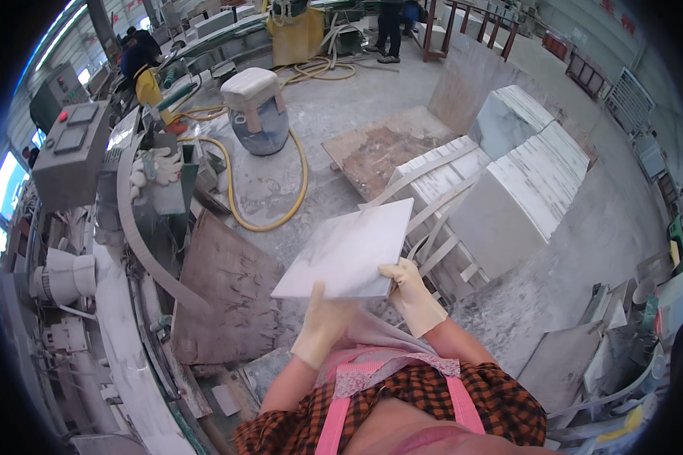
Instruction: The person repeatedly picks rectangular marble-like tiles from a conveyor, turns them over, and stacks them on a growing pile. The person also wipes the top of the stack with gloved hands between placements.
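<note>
While the pale slab (345, 254) hung tilted before the pink apron (357, 377), left grip (323, 324) clasped its near edge, right grip (414, 297) its near right corner. Step looked like two-handed holding near the slab stack (501, 220); next move seemed to call for even, steady support.

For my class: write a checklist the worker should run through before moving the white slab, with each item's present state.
1. Gloves on: ok; left hand and right hand are both covered.
2. Two-handed hold: ok; left at the white slab's near edge, right at its near right corner.
3. Underside sound: cannot tell; hidden.
4. Floor free of trip hazards: not ok; a yellow hose loops across it.
5. Straps by the slab stack tight: cannot tell.
</note>
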Action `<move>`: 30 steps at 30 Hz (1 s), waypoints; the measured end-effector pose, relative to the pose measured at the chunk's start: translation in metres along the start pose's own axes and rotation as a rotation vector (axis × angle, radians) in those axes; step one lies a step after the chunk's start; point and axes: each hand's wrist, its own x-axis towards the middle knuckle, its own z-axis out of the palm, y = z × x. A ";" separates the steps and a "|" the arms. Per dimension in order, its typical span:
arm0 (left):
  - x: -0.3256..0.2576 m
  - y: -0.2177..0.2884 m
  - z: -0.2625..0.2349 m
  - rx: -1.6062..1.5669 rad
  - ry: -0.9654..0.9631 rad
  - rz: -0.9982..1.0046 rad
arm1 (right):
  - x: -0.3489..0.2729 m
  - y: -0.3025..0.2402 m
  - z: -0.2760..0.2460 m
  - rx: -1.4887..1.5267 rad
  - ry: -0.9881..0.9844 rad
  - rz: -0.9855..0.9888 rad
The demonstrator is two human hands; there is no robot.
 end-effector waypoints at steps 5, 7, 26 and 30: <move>0.056 0.030 0.040 0.042 0.238 -0.278 | 0.039 -0.045 -0.033 -0.061 -0.025 -0.029; 0.097 0.041 0.057 -0.890 0.287 -0.249 | 0.056 -0.073 -0.050 -0.123 -0.022 -0.005; 0.438 0.067 0.098 -0.401 0.054 -0.294 | 0.193 -0.347 -0.363 -1.671 0.950 -0.580; 0.515 0.057 0.126 -0.346 -0.006 -0.394 | 0.175 -0.381 -0.424 -1.845 1.333 -0.019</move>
